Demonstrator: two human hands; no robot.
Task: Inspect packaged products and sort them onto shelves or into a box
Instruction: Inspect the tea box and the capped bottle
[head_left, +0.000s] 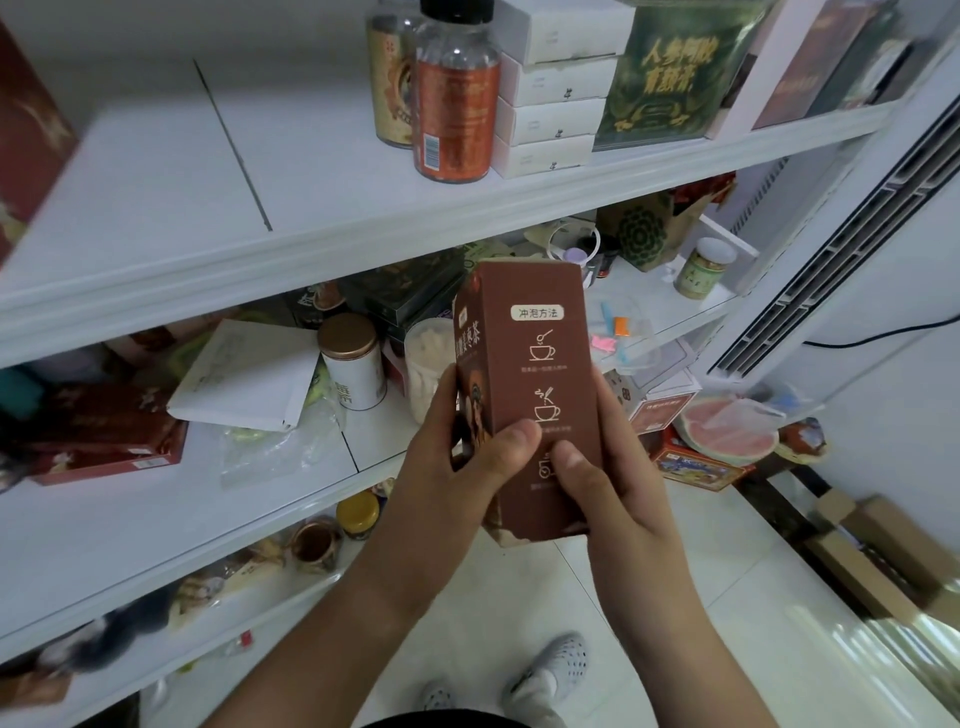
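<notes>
1. White shelving unit, three tiers showing, is filling the left and centre of the view.
2. Tall white louvred unit, possibly an air conditioner, is standing just right of the shelves.
3. Brown cardboard cartons, count unclear, are lying on the floor at lower right.
4. Brown tea carton, one, is being held upright in mid-air in front of the middle tier, its panel of three cup pictograms facing the camera and hiding part of the shelf behind.
5. Left hand is wrapping the carton's left edge, fingers curled behind, thumb pressing the front panel.
6. Right hand is cupping the lower right side, its thumb lying on the front just beside the other thumb.
7. Green pouch, one, is leaning on the top tier.
8. Flat white boxes, four, are sitting stacked left of the pouch.
9. Bottles, two: orange-labelled bottle is standing in front of the gold-labelled bottle.
10. Red box, one, is lying at the middle tier's left end.
11. White tin with bronze lid is standing near a clear tub, which the carton is partly covering.
12. Yellow-lidded jar, one, is sitting on the lowest tier.
</notes>
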